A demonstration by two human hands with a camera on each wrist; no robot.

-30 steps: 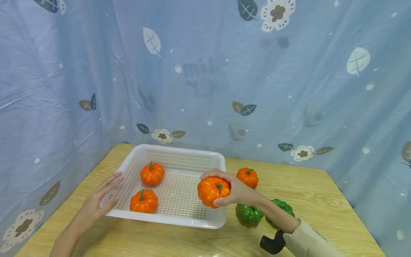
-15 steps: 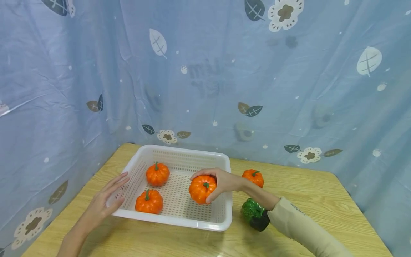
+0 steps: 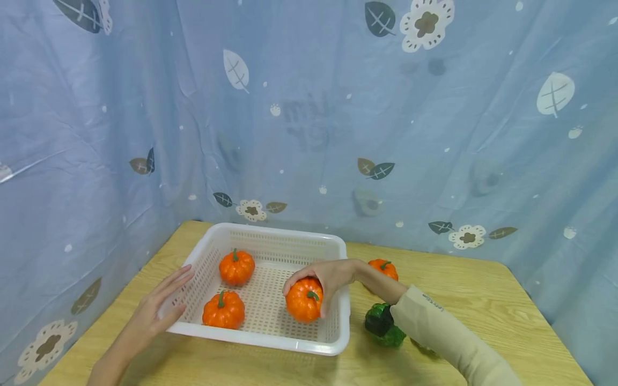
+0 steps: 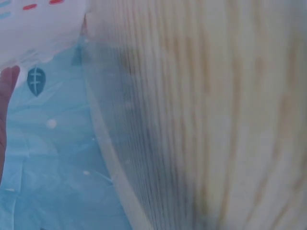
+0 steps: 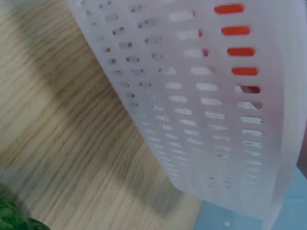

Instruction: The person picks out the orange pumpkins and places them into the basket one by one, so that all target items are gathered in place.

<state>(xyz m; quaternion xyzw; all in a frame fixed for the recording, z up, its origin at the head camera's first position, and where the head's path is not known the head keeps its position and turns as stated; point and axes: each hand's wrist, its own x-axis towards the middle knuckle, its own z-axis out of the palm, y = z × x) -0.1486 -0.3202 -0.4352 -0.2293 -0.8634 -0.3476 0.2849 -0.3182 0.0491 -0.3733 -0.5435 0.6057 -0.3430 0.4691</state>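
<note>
Inside the white plastic basket (image 3: 270,341), my right hand (image 3: 334,276) grips a small orange pumpkin (image 3: 300,306) at the right side, fingers over its far left and thumb on its near right. Two more orange pumpkins, one farther back (image 3: 236,268) and one nearer (image 3: 223,312), sit in the basket's left part. My left hand (image 3: 152,316) lies against the basket's left rim with its fingers extended; the left wrist view catches only its fingertips (image 4: 8,79). Orange shows through slots of the basket wall (image 5: 192,100) in the right wrist view.
Right of the basket, an orange pumpkin (image 3: 384,269) stands on the wooden table (image 3: 473,300), partly behind my right arm. A green pumpkin (image 3: 393,339) lies nearer, beneath the black wrist device (image 3: 378,320). Another green one is mostly hidden by my sleeve (image 3: 439,327). A blue curtain (image 3: 309,161) borders the table.
My right hand has carried the orange pumpkin leftward from the basket's right rim and lowered it into the basket. My left hand has kept its place at the rim.
</note>
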